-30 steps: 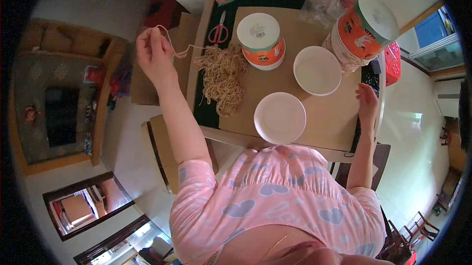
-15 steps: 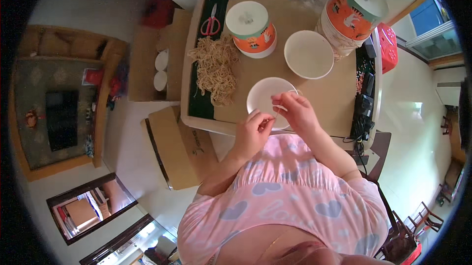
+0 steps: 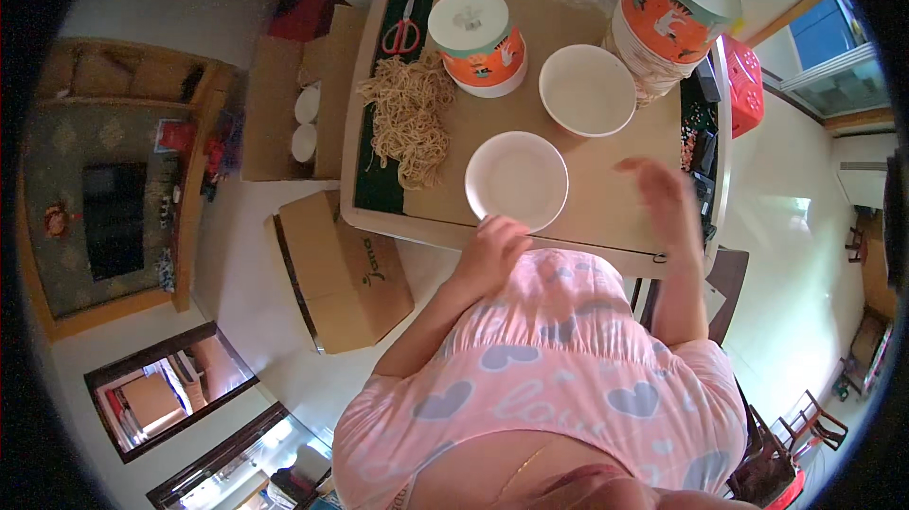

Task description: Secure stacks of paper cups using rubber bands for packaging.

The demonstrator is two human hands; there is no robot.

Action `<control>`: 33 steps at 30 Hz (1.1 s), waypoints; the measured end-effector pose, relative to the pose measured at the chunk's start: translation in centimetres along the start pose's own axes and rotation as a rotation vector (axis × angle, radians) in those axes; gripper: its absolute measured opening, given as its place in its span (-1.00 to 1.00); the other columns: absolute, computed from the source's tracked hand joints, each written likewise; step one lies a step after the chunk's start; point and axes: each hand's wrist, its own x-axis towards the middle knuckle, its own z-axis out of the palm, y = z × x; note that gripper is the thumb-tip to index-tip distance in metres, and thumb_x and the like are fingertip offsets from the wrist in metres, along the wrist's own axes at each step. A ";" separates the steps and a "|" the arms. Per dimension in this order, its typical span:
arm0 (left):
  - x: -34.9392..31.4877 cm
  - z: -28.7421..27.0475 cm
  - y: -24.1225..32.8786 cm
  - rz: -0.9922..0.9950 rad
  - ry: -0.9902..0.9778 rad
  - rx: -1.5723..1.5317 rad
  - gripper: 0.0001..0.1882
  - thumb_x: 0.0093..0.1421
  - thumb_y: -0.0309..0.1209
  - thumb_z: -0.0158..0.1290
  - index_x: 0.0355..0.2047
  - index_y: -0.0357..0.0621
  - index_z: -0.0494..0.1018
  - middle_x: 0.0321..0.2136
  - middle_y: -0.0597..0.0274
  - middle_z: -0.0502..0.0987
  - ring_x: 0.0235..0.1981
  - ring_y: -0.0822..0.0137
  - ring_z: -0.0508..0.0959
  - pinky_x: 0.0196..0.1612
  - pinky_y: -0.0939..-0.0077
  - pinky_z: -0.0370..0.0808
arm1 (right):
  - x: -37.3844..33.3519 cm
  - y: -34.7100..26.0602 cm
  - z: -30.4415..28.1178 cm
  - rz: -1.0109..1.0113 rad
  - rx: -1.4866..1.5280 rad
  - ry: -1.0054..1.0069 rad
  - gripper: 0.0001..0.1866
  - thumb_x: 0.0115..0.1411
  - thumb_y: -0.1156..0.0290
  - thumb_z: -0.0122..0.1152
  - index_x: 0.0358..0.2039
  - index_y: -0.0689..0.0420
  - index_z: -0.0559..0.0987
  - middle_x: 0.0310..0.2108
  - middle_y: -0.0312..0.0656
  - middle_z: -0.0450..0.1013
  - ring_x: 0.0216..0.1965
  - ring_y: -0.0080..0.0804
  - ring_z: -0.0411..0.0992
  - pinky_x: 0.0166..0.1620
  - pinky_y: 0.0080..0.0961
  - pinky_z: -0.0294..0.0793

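A white paper bowl (image 3: 517, 178) sits at the table's near edge. My left hand (image 3: 494, 250) is at its near rim with fingers curled together; whatever they hold, if anything, is hidden. My right hand (image 3: 668, 202), blurred by motion, is over the right part of the table, fingers stretched leftward and nothing visible in them. A second white bowl (image 3: 587, 91) stands behind the first. Left of the bowls lies a tangled heap of tan cord (image 3: 409, 122). Scissors with red handles (image 3: 401, 35) lie behind the cord.
Upside-down orange-patterned paper buckets (image 3: 478, 60) (image 3: 668, 22) stand at the back. Along the table's right side lie small pinkish pieces (image 3: 691, 136) and black adapters with cables (image 3: 701, 178). An open carton (image 3: 275, 131) and another cardboard box (image 3: 350, 273) are left of the table.
My hands have parted; they were pinching a thin strand together over the near bowl. My right hand has swung right, while my left stays by the bowl's near rim. The view has shifted slightly.
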 end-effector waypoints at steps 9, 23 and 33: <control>2.3 3.5 -2.7 -0.045 -0.386 0.485 -0.82 0.02 -0.41 -0.01 -0.36 -0.12 0.51 -0.34 0.12 0.49 -0.15 0.14 0.44 0.08 0.15 0.20 | -1.7 0.7 -6.5 -0.231 -0.309 0.230 -0.77 0.22 0.55 -0.10 -0.21 0.19 0.53 -0.28 -0.25 0.49 -0.24 -0.57 0.38 -0.11 -0.63 0.31; 6.3 -1.1 2.7 -0.188 0.016 -0.187 -0.71 0.26 -0.30 -0.09 -0.48 -0.30 0.35 -0.71 0.14 0.36 -0.62 0.35 0.40 -0.50 0.46 0.32 | 0.4 2.9 5.5 -0.421 -0.560 -0.201 -0.91 0.12 0.45 0.04 -0.35 0.14 0.48 -0.45 -0.04 0.45 -0.42 -0.02 0.43 -0.37 -0.24 0.42; 5.2 2.4 -0.8 -0.311 -0.084 -0.721 -0.78 0.30 -0.39 -0.19 -0.50 -0.16 0.27 -0.65 0.44 0.25 -0.65 0.62 0.20 -0.59 0.71 0.15 | 0.7 4.6 6.3 -0.194 -0.312 -0.291 -0.90 0.15 0.47 0.10 -0.35 0.22 0.48 -0.57 -0.10 0.41 -0.56 -0.32 0.37 -0.45 -0.45 0.35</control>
